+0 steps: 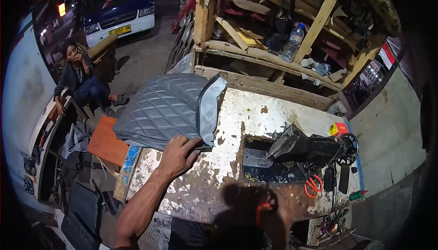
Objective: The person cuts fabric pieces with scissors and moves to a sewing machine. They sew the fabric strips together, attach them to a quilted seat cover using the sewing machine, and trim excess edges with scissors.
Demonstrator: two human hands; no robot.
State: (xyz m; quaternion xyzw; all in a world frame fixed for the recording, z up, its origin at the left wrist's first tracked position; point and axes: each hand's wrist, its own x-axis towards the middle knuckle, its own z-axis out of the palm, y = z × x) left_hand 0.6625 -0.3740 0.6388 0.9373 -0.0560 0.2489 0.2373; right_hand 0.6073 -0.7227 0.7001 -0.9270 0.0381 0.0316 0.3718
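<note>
A grey diamond-quilted cover [159,106] with black edging and a pale underside lies over the worktable's left end. My left hand [180,155] rests at its near right corner, fingers bent over the dark edge and gripping it. Low in the middle, in deep shadow by the table's front edge, my right hand [276,209] is closed around a small red object [262,208] whose kind is hard to make out. A black sewing machine [305,152] stands to the right. Orange-handled scissors [313,186] lie against its base.
The worn white table [232,113] has peeling paint. Behind it stands a wooden rack [269,60] with scraps and a plastic bottle [293,42]. A small red-yellow box [338,129] sits behind the machine. A person [82,76] sits far left, near a parked vehicle [116,12].
</note>
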